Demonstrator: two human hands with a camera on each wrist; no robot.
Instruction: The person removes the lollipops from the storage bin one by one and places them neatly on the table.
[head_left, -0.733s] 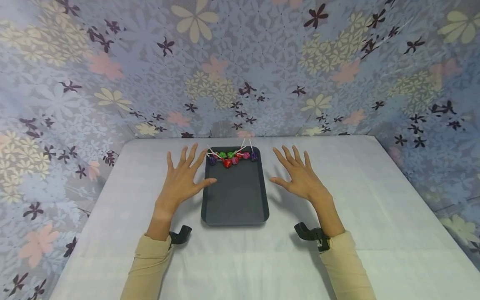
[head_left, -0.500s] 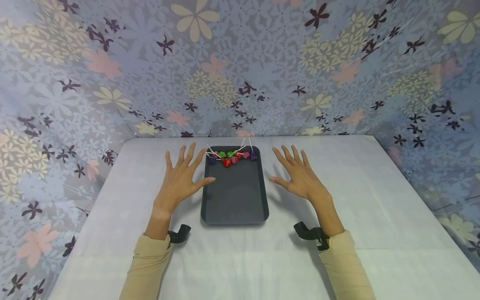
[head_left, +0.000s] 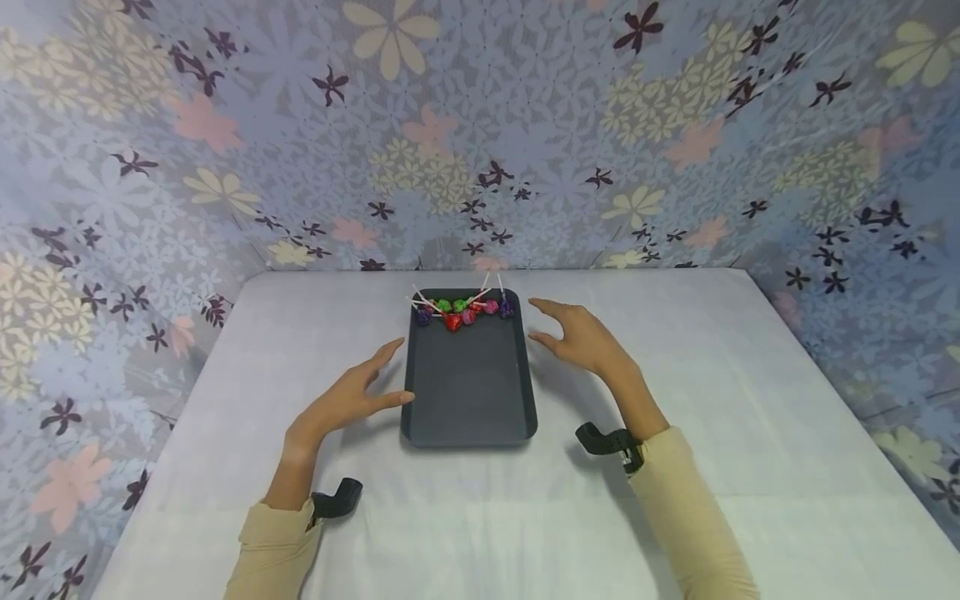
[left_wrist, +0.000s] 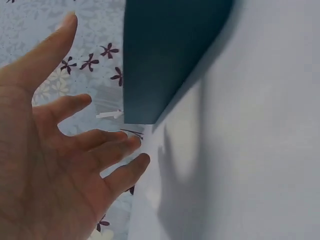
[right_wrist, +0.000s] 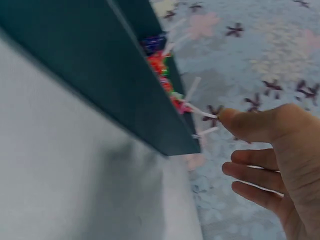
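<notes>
A dark grey rectangular tray (head_left: 471,383) lies on the white cloth. Along its far end sit several wrapped lollipops (head_left: 453,322) in red, green, pink and purple, some sticks poking over the rim. My left hand (head_left: 347,406) is by the tray's left side, fingers loosely extended and thumb tip overlapping the rim in the head view. On the opposite side, close to the far right corner, my right hand (head_left: 581,337) has thumb and fingers apart. Both hands hold nothing. In the left wrist view the fingers are spread beside the tray wall (left_wrist: 165,55).
White cloth (head_left: 675,517) covers the table around the tray. A flowered fabric wall (head_left: 480,150) rises behind and at both sides. Black wrist mounts (head_left: 337,500) stick out inward from each forearm, beside the beige sleeves.
My left hand has moved back toward the near side, its spread fingers drawing together. My right hand has turned and come slightly closer to the tray, fingers also less spread. Tray and lollipops stay put.
</notes>
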